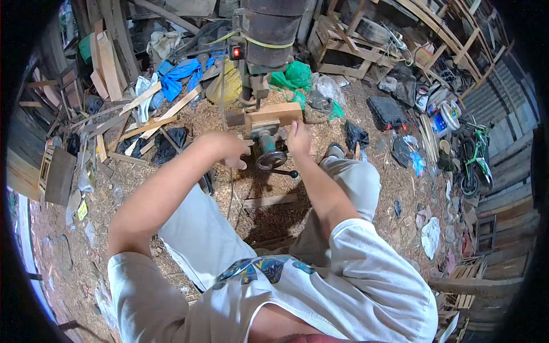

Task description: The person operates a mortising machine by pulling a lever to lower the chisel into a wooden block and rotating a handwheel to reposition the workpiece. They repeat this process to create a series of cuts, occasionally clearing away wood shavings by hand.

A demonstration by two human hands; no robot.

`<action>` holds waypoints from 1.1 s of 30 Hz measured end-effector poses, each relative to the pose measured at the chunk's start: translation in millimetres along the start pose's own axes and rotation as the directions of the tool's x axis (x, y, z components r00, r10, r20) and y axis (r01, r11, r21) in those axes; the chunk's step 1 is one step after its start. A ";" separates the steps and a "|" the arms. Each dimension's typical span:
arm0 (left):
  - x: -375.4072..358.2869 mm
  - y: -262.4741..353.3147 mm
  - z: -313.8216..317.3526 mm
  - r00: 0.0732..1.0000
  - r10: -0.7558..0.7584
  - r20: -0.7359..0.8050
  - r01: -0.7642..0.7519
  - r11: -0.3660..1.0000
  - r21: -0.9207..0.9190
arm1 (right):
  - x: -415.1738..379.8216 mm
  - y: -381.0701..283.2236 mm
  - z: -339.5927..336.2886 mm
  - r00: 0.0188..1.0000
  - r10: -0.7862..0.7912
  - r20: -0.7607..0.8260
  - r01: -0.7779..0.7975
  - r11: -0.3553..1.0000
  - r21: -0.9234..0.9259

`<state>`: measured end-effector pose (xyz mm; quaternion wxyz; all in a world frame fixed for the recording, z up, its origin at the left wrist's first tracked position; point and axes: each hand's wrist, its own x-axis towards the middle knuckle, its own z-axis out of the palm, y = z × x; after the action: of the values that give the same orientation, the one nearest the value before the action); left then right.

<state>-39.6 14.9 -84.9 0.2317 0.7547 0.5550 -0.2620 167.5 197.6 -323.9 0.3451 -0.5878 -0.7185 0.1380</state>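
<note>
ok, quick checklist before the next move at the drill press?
1. Wood block sits on the machine's table under the drill head: ok.
2. Right hand steadying the wood block at its near edge: ok.
3. Left hand at the handwheel: ok, though whether it grips it cannot be told.
4. Red light on the machine is lit: ok.
5. Bit touching the wood: cannot tell, too small.
6. Footing: not ok, sawdust and loose planks cover the ground around the machine.
</note>
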 end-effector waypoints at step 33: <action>66.6 -14.4 15.1 0.996 0.004 0.085 -0.008 0.999 0.047 | -63.3 39.3 18.5 0.274 0.359 0.892 -0.129 0.933 -0.336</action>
<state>-39.1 56.8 -140.6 0.2378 0.7499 0.5360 -0.3063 189.3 152.6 -382.2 -0.2244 -0.5299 -0.6933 0.4338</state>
